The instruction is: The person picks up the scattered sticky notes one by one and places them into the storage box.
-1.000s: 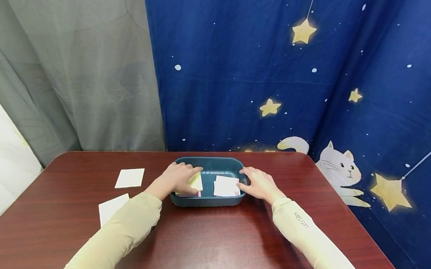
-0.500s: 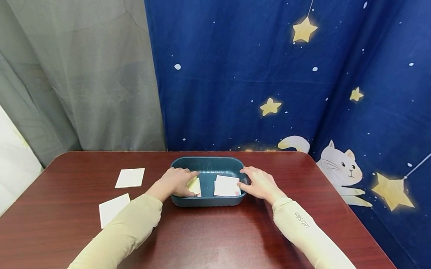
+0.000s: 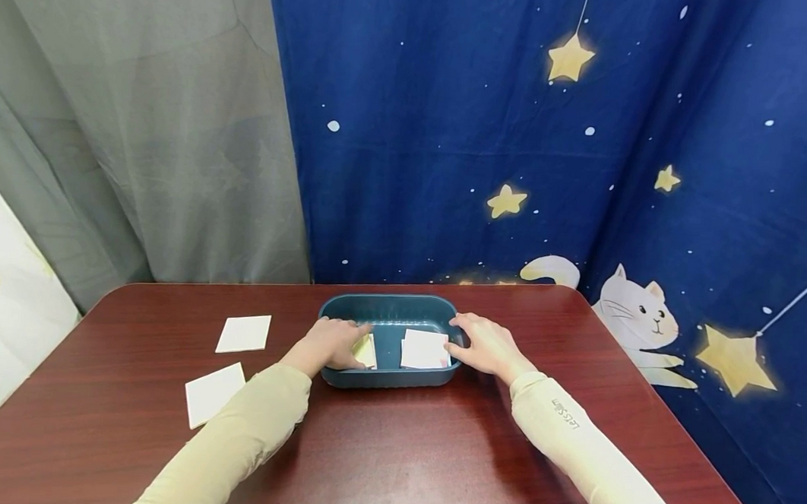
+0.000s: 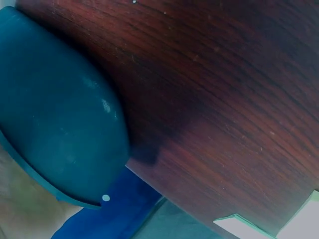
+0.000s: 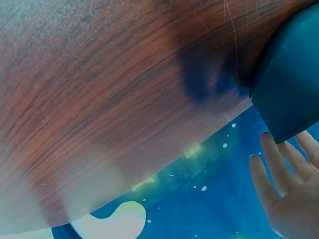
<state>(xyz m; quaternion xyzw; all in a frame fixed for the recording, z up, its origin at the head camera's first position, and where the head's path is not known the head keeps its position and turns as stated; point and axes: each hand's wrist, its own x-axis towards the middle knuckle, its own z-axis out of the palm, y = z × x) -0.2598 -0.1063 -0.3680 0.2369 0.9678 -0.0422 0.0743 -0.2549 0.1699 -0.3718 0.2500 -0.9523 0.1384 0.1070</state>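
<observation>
A dark teal bin (image 3: pixel 391 379) stands near the table's far edge. My left hand (image 3: pixel 330 343) reaches over its left end, thumb and index finger on either side of a yellow square of paper (image 3: pixel 365 350) inside. Whether the fingers pinch it is hidden. On the right, my right hand (image 3: pixel 486 346) rests at the bin's right rim, its thumb beside a small stack of white paper squares (image 3: pixel 424 350) with pink showing at the edge. In the right wrist view the fingers (image 5: pixel 279 167) are spread and fairly straight against the rim.
Two white paper squares lie left of the bin: one farther back (image 3: pixel 243 333), one closer (image 3: pixel 214 393) beside my left sleeve (image 3: pixel 250 427). Behind the reddish-brown wooden table (image 3: pixel 393 449) hang a grey curtain (image 3: pixel 177 133) and a blue starry curtain (image 3: pixel 423 146).
My left hand has shifted slightly left and lower at the bin's end, and the yellow paper now sits further left. My right hand stays in place.
</observation>
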